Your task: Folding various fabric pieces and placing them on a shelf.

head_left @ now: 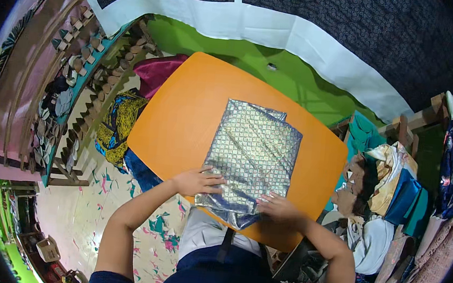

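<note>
A person stands at an orange table (186, 111) with both hands on a shiny silver cloth (253, 149). The cloth lies flat in the middle of the table, folded into a neat oblong, with a small square pattern all over it. Its near end, at 6 o'clock, spills a little over the table edge toward the person.

The left hand (197, 182) rests on the cloth's near corner at about 7 o'clock. Its fingers (213, 181) are stretched out almost flat and press down; they do not grip anything. The right hand (277, 206) sits on the near edge at about 5 o'clock, fingers also spread and lying flat on the cloth, holding nothing.

I think the cloth is light and soft, and floppy too, because it sags where it hangs off the table. It looks smooth and slippery, so it may slide on the table. The best places to hold it look like the corners and the near edge, pinched gently.

At 3 o'clock, beside the table, sits a heap of folded cloths (395, 188) in cream, teal and blue. At 9 o'clock lies a yellow and blue bundle (117, 124), and a dark pink one (157, 71) at 11 o'clock. I see no boxes, labels or signs.
</note>
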`<state>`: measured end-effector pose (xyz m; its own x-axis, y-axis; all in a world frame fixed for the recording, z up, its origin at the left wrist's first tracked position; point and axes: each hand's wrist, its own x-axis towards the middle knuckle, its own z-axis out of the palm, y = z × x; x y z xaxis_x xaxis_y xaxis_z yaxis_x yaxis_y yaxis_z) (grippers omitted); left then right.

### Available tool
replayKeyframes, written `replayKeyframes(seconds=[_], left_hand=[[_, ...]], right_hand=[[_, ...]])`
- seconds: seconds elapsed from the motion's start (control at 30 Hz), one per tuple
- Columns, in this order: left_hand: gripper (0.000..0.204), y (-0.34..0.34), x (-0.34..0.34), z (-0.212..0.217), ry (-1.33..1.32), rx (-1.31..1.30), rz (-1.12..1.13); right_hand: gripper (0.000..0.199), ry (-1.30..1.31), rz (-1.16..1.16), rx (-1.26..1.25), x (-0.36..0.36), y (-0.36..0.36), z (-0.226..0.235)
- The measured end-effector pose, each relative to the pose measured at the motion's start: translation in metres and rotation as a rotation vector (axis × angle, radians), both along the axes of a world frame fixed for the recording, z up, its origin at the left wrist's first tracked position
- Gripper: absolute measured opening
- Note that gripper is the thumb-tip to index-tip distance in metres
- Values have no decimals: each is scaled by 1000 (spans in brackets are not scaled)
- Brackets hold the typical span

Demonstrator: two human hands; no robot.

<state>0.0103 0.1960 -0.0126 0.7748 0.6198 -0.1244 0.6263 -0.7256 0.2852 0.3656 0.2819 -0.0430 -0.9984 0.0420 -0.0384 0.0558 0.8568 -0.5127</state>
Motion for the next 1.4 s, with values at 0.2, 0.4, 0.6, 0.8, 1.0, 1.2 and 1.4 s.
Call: replayKeyframes(seconds=[0.2,0.4,0.6,0.8,1.0,1.2,1.4], left_hand=[[43,9,-11,50,-157,-730,657],[43,46,-4,54,-810,-851,1030],[44,67,6,-8,-1349,-613,1259],[69,50,-8,-9,-539,-407,779],[62,22,3,-8,-295,28,272],[48,27,53,-4,-655,-366,271],[37,22,59,-10,-835,-710,923]], right_hand=[[36,-552,-589,-1027,-39,33,105],[34,-21,-740,-2208,-2,89,33],[32,223,-1076,-2148,-20,110,-14],[32,191,-1022,-2182,-10,99,-9],[31,128,-828,-2192,30,99,15],[29,202,-998,-1992,44,95,47],[32,322,-1108,-1958,39,128,27]])
